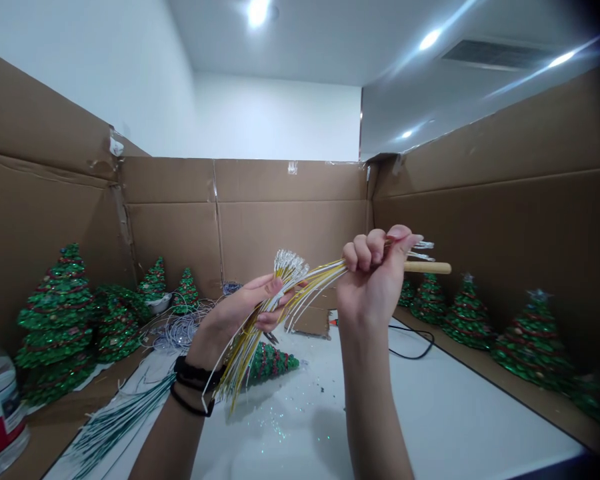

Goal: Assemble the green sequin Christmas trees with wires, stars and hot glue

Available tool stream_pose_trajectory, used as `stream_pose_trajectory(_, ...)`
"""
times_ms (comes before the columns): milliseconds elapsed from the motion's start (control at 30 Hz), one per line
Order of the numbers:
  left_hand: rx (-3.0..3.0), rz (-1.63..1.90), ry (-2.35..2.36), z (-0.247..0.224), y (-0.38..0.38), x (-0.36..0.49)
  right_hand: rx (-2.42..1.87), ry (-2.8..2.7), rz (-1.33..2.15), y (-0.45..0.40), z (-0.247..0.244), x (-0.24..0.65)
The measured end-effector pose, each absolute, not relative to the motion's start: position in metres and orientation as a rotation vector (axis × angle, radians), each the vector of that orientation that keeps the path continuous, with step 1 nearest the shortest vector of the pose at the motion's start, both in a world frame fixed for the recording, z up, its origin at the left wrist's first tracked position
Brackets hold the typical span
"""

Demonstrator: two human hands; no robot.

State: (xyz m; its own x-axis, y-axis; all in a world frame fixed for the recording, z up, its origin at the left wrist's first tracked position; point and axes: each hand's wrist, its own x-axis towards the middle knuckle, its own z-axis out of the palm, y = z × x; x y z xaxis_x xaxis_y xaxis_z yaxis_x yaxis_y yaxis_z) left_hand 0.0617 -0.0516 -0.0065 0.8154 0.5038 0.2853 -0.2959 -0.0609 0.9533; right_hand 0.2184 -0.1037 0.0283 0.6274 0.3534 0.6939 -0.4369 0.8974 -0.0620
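Note:
My left hand [253, 303] is closed round a bundle of yellow and white wires [243, 353] with clear, glassy tips [291, 265] fanned at the top. Some of the wires run right to my right hand [373, 273], raised higher and wrapped round their far ends together with a light wooden stick [430, 267]. White wire ends poke out beyond its thumb. Behind and below my left hand a small green tree [275, 363] lies on its side on the white table [290, 440].
Decorated green trees stand along the left [57, 320] and right [467, 313] cardboard walls. Green wires [125, 420] and a tangle of clear wire [180, 330] lie at left, near a bottle [0, 407]. A black cable [420, 343] curls at right.

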Motion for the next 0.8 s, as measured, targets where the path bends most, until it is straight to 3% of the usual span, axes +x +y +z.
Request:
stream_pose_trajectory(500, 1.602, 0.73, 0.448, -0.008, -0.059, 0.072, 0.152, -0.738, 0.531, -0.097, 0.028, 0.222)
stream_pose_trajectory(800, 1.688, 0.553, 0.294, -0.009, -0.062, 0.075, 0.217, -0.714, 0.554, -0.096, 0.028, 0.229)
